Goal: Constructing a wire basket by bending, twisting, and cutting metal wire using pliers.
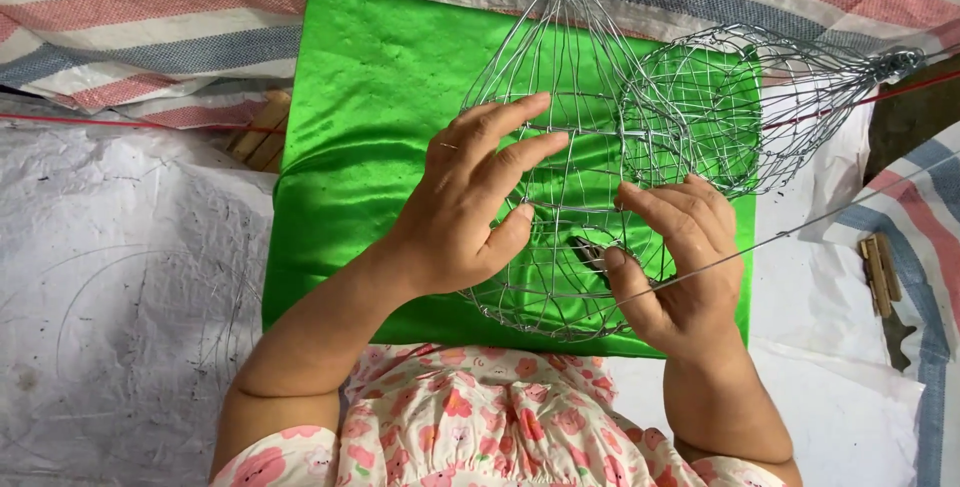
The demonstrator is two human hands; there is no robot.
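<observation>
A silvery wire cage (560,97), shaped like a rounded basket with a pointed top, lies over a shiny green cloth pad (370,107). My left hand (465,197) rests on its left side, fingers spread across the wires. My right hand (680,267) pinches a long thin loose wire (800,229) at the cage's lower right; the wire runs off to the right. A second, similar wire cage (740,107) lies on its side just right of the first, touching it.
Striped red, blue and white tarp (150,17) covers the back and right. A white woven sheet (110,277) lies to the left. Wooden pieces (880,272) sit at the right, more (262,132) by the pad's left edge. A floral garment (480,417) fills the bottom.
</observation>
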